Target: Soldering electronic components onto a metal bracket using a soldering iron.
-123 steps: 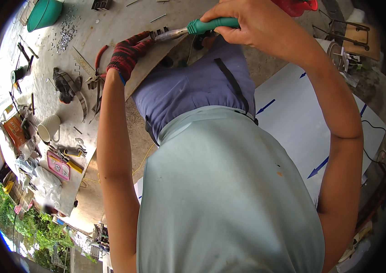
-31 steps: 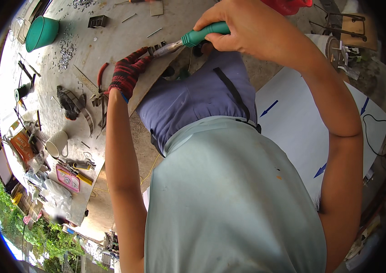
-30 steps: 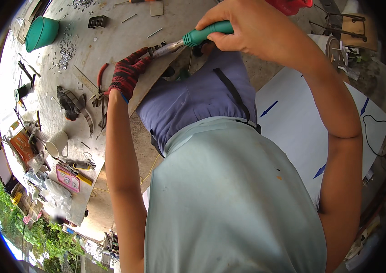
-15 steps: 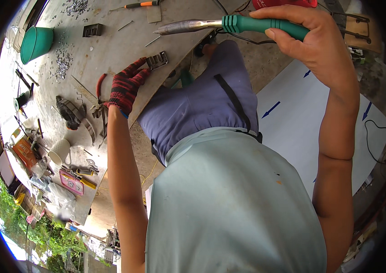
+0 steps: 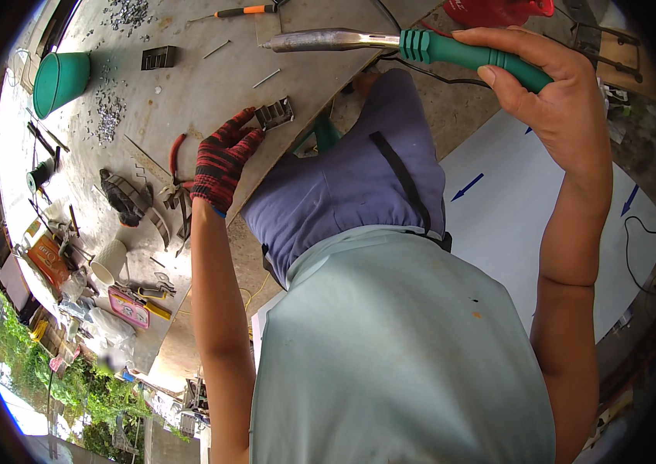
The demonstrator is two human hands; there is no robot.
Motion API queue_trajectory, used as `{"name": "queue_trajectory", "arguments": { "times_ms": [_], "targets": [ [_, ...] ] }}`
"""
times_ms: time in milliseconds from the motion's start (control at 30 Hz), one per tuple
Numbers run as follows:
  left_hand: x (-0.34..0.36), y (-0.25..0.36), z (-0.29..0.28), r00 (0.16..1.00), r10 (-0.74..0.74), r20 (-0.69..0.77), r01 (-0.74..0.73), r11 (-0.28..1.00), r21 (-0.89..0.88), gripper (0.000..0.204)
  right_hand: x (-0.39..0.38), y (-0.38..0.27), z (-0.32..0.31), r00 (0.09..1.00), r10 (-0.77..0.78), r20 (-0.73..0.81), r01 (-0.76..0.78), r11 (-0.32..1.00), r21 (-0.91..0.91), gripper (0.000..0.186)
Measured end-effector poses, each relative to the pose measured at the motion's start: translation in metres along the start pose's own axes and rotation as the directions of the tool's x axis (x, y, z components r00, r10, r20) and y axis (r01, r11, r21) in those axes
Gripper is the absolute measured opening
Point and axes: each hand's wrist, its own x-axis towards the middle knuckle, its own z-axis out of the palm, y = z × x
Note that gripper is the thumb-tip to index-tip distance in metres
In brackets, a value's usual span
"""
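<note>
My left hand (image 5: 223, 158), in a red and black striped glove, grips a small dark metal box with inner dividers (image 5: 274, 114) at the table's edge. Thumb and fingers are closed on its near side. Bare and raised at the upper right, my right hand (image 5: 556, 85) wraps round the green handle of a soldering iron (image 5: 459, 56). The iron's metal barrel points left, and its tip hangs above and beyond the box, apart from it. A thin metal rod (image 5: 267, 78) lies between box and tip. A similar divided box (image 5: 158, 57) rests farther off to the left.
The grey table (image 5: 189, 100) carries red-handled pliers (image 5: 176, 155), an orange and black handled tool (image 5: 247, 11), a green bucket (image 5: 61, 81), scattered metal bits (image 5: 107, 112) and a white cup (image 5: 110, 261). A dark cord (image 5: 444, 77) runs below the iron. A red object (image 5: 498, 11) stands at top right.
The view has shifted slightly, so most things sit a little farther right. The box is tilted a bit differently in my left hand. My right hand still holds the iron.
</note>
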Motion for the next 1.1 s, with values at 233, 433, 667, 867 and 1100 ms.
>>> {"name": "queue_trajectory", "arguments": {
  "times_ms": [233, 433, 667, 867, 1100],
  "targets": [
    [-0.013, -0.01, -0.005, 0.99, 0.125, -0.06, -0.133, 0.974, -0.181, 0.054, 0.003, 0.001, -0.004, 0.999, 0.04, -0.024, -0.039, 0.998, 0.049, 0.028],
    [-0.022, -0.032, 0.008, 0.92, 0.3, -0.253, -0.308, 0.951, 0.009, 0.05, 0.002, 0.011, 0.0, 0.986, 0.011, -0.164, 0.002, 0.997, 0.076, 0.031],
    [-0.024, -0.029, 0.024, 0.849, 0.467, -0.249, -0.377, 0.864, 0.333, 0.064, -0.002, 0.003, -0.005, 0.981, 0.063, -0.182, -0.056, 0.998, 0.043, 0.034],
    [-0.019, -0.032, 0.029, 0.814, 0.51, -0.278, -0.38, 0.829, 0.41, 0.064, -0.002, 0.007, -0.002, 0.975, 0.056, -0.215, -0.044, 0.997, 0.059, 0.035],
    [-0.019, -0.031, 0.031, 0.778, 0.561, -0.283, -0.465, 0.817, 0.341, 0.054, -0.001, 0.01, -0.002, 0.96, 0.056, -0.275, -0.041, 0.997, 0.059, 0.035]
  ]
}}
